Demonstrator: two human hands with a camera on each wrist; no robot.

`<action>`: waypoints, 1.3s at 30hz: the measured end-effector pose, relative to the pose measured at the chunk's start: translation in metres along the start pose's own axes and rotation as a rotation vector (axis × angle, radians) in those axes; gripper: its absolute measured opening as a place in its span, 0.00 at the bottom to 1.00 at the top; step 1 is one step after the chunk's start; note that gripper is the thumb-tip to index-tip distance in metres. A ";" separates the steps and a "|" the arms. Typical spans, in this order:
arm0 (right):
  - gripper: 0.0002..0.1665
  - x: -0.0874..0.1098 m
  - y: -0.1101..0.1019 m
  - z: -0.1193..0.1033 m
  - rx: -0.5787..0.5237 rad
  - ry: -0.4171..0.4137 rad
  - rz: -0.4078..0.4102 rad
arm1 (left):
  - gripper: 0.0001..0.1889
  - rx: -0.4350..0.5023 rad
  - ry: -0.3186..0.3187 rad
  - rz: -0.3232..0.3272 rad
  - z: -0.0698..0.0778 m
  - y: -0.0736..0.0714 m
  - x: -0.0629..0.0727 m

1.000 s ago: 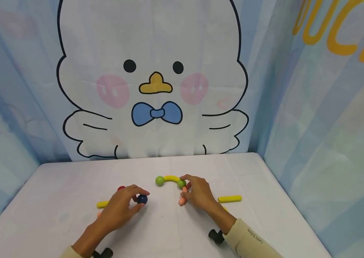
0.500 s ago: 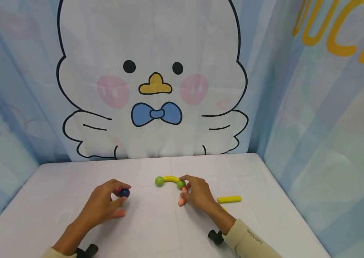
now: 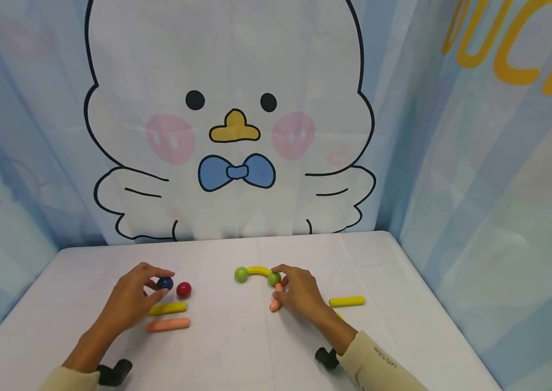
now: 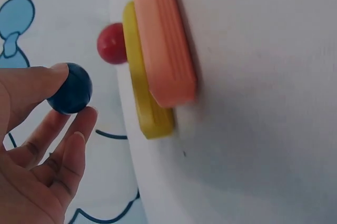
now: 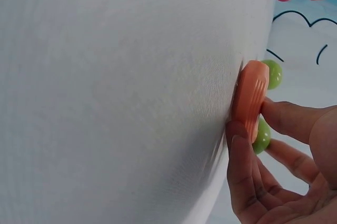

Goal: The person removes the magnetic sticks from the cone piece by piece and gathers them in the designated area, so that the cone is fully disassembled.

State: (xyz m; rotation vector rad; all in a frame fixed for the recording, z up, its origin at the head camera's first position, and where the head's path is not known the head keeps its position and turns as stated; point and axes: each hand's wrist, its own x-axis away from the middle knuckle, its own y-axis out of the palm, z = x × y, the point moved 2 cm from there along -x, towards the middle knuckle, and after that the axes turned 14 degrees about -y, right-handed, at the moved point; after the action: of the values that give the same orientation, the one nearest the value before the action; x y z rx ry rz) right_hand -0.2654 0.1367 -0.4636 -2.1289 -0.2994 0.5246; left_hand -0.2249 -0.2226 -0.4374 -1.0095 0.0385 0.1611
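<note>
My left hand (image 3: 126,296) pinches a dark blue ball (image 4: 70,89) between thumb and fingertips, just left of a red ball (image 3: 184,290). A yellow stick (image 3: 170,309) and an orange ridged stick (image 3: 168,325) lie below them, roughly parallel. At the middle of the table, my right hand (image 3: 300,290) holds a short orange ridged piece (image 5: 250,95) between thumb and fingers. Beyond that piece, a green ball (image 3: 274,278) sits at the right end of a curved yellow piece (image 3: 259,270), and a second green ball (image 3: 241,275) at its left end.
Right of my right wrist lies another yellow stick (image 3: 347,301), with a bit of yellow partly hidden behind that wrist. A white cloth covers the table (image 3: 236,358). A curtain with a cartoon bird (image 3: 236,65) hangs along the back edge.
My left hand has moved left and slightly away with the blue ball, so the red ball and the two sticks there are now uncovered. My right hand has stayed in place.
</note>
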 end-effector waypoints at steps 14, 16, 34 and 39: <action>0.32 -0.001 -0.002 -0.001 -0.009 0.010 -0.001 | 0.21 -0.028 -0.147 -0.129 -0.017 0.011 -0.018; 0.32 -0.001 -0.001 -0.001 -0.013 0.007 -0.001 | 0.21 -0.031 -0.154 -0.138 -0.018 0.013 -0.020; 0.32 0.000 -0.002 0.000 -0.016 -0.009 -0.006 | 0.22 -0.098 -0.084 -0.025 -0.009 0.003 -0.016; 0.31 0.001 -0.002 0.000 -0.017 -0.022 -0.002 | 0.21 -0.090 -0.026 0.050 0.010 0.006 -0.011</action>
State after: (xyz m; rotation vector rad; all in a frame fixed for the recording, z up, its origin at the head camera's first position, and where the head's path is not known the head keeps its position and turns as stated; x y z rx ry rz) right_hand -0.2649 0.1378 -0.4625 -2.1405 -0.3198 0.5466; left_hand -0.2374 -0.2121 -0.4360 -1.0965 0.0333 0.2232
